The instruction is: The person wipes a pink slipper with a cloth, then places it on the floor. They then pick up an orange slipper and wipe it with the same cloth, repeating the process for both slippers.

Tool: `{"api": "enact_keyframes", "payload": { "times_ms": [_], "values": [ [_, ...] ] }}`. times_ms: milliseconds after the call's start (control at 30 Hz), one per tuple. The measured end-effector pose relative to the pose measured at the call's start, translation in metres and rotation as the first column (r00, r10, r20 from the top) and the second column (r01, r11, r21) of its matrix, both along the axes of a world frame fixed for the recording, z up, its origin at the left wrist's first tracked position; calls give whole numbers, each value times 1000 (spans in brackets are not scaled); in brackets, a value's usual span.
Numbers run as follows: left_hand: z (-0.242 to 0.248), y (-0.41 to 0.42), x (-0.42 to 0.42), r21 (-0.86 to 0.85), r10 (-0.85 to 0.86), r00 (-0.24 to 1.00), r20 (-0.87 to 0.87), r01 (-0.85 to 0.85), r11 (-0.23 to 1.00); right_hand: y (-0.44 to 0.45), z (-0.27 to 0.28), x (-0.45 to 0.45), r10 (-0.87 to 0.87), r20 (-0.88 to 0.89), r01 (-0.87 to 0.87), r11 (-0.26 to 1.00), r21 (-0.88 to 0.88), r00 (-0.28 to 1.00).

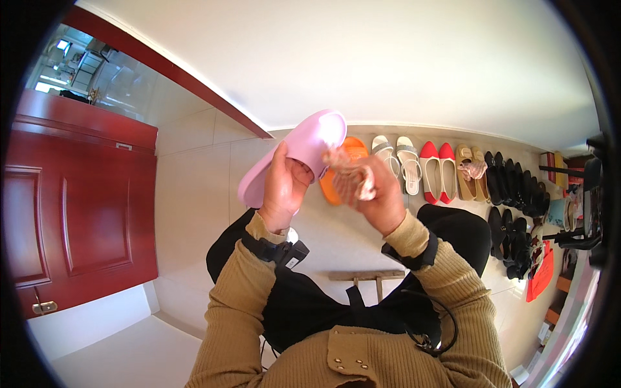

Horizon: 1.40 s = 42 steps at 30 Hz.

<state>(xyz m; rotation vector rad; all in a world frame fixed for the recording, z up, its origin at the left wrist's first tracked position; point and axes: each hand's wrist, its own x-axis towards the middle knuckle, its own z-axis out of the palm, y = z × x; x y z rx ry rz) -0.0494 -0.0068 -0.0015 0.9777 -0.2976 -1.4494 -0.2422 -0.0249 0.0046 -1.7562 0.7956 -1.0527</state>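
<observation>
My left hand (pixel 286 186) grips a pink slide sandal (pixel 303 140), thumb on its upper and fingers in the foot opening. The sandal is raised and tilted, its toe towards the wall. In my right hand (pixel 381 194) is a bunched striped cloth (pixel 356 177), close to the sandal's right side; motion blurs it, so whether it touches the sandal I cannot tell. Behind the cloth, partly hidden, an orange slide sandal (pixel 355 148) rests on the tiled floor, with more orange footwear showing below it.
Along the wall stand silver-strapped white sandals (pixel 408 167), red-toed flats (pixel 439 169), tan shoes (pixel 468 177) with a cloth (pixel 473 169) on them, and several black shoes (pixel 512 179). A red bag (pixel 541 274) lies at the right. A red door (pixel 92 208) is at the left, a wooden stool (pixel 366 275) beneath me.
</observation>
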Motion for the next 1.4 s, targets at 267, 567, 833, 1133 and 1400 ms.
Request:
{"api": "enact_keyframes", "payload": {
  "times_ms": [267,567,833,1133,1400],
  "values": [
    [-14,6,-21,-58,-222,975,-20,220,974,-17,-3,19,-135,-142,106,975,-196,981],
    [-14,14,-28,-111,-178,981,-83,168,980,0,-15,20,-21,-187,-30,963,-268,982],
    [-12,14,-16,9,-192,977,-92,194,981,1,-5,19,288,-91,-296,950,-98,953],
    [-8,7,-21,-81,-202,977,-65,197,977,-28,2,-11,168,270,-308,702,642,948],
    [-2,12,-31,-85,-220,968,-119,211,974,-31,-12,-3,-210,-202,210,977,-19,957]
  ]
}}
